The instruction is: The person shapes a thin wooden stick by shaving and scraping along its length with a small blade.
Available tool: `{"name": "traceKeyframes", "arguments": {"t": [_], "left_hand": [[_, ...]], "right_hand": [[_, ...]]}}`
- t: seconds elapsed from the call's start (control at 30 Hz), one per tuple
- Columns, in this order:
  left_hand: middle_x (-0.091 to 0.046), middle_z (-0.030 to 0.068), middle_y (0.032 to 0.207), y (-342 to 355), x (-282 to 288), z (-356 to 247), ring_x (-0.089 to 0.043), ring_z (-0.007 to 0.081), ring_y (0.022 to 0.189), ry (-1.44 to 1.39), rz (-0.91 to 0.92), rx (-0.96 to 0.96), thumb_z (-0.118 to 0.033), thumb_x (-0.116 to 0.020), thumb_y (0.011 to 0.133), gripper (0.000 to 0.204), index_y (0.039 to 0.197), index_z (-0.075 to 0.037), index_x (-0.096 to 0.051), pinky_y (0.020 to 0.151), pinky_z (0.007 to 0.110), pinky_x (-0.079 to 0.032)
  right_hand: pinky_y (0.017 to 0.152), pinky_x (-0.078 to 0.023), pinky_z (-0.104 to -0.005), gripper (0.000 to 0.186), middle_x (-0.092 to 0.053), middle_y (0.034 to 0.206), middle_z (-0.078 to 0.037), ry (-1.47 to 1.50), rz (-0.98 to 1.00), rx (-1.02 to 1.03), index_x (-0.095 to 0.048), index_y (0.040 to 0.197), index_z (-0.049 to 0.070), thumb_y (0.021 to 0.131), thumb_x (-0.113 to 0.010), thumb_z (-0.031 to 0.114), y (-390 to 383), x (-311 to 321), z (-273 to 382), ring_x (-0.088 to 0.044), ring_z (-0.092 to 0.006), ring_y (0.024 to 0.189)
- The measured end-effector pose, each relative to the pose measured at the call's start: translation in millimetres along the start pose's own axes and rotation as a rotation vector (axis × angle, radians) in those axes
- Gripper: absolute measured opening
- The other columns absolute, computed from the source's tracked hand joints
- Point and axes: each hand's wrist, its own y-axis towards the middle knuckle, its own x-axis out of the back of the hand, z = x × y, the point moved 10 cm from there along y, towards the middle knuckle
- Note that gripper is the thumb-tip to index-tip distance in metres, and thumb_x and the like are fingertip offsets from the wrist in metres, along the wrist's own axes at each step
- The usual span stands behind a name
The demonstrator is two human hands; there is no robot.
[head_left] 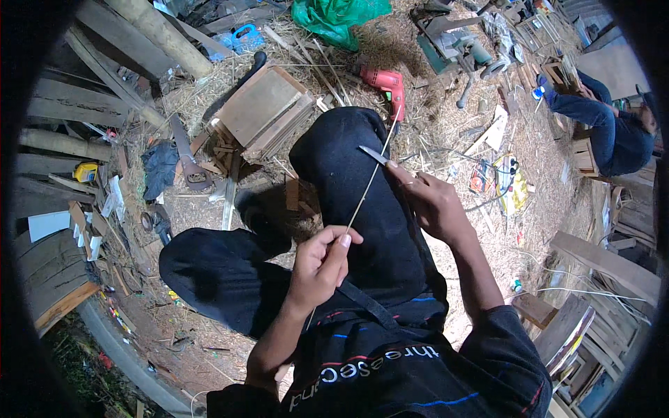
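Observation:
A thin pale strip, like split bamboo or cane, runs slantwise over my dark-trousered thigh. My left hand pinches it between thumb and fingers near my lap, and its lower end passes beneath that hand toward my shirt. Higher up, my right hand is closed on a knife. The blade points up and left and lies against or just over the strip, above my knee; I cannot tell whether it touches. Most of the knife's handle is hidden in my fingers.
A red power drill lies beyond my knee. Left of it stands a wooden box, with a handsaw beside it. Shavings cover the ground. A green plastic sheet lies far ahead. Another person sits at the far right.

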Motion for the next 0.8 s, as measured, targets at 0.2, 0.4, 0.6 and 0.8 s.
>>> {"name": "traceKeyframes", "arguments": {"t": [0.2, 0.4, 0.6, 0.8], "left_hand": [[-0.044, -0.006, 0.052, 9, 0, -3, -0.038, 0.0001, 0.042, -0.03, -0.041, 0.013, -0.018, -0.046, 0.101, 0.023, 0.099, 0.0, -0.06, 0.04, 0.018, -0.028], [-0.044, -0.005, 0.051, 29, -5, -7, -0.036, 0.0011, 0.04, -0.102, -0.024, 0.012, -0.022, -0.043, 0.102, 0.028, 0.098, 0.0, -0.061, 0.039, 0.019, -0.028], [-0.042, -0.0057, 0.05, 22, -6, 0, -0.035, 0.0009, 0.04, -0.162, -0.013, 0.021, -0.023, -0.043, 0.102, 0.029, 0.099, -0.001, -0.06, 0.039, 0.018, -0.028], [-0.037, -0.0049, 0.048, 15, -2, 2, -0.028, 0.0012, 0.037, -0.142, -0.025, 0.001, -0.02, -0.041, 0.102, 0.026, 0.101, 0.001, -0.057, 0.035, 0.019, -0.024]], "right_hand": [[0.055, -0.05, -0.0403, 0.093, -0.049, 0.075, -0.011, -0.107, 0.221, 0.162, -0.041, 0.141, 0.042, 0.062, -0.067, 0.001, -7, -15, 31, -0.057, -0.0291, 0.058], [0.055, -0.05, -0.0411, 0.091, -0.053, 0.08, -0.012, -0.182, 0.254, 0.104, -0.04, 0.141, 0.044, 0.065, -0.067, 0.003, -12, -21, 29, -0.059, -0.032, 0.061], [0.055, -0.049, -0.0412, 0.087, -0.052, 0.076, -0.012, -0.06, 0.132, 0.043, -0.043, 0.14, 0.041, 0.067, -0.064, -0.001, -5, -13, 27, -0.058, -0.0314, 0.06], [0.054, -0.049, -0.0409, 0.084, -0.05, 0.074, -0.011, -0.019, 0.113, 0.028, -0.043, 0.14, 0.04, 0.069, -0.061, -0.002, -4, -15, 26, -0.056, -0.0304, 0.058]]}}
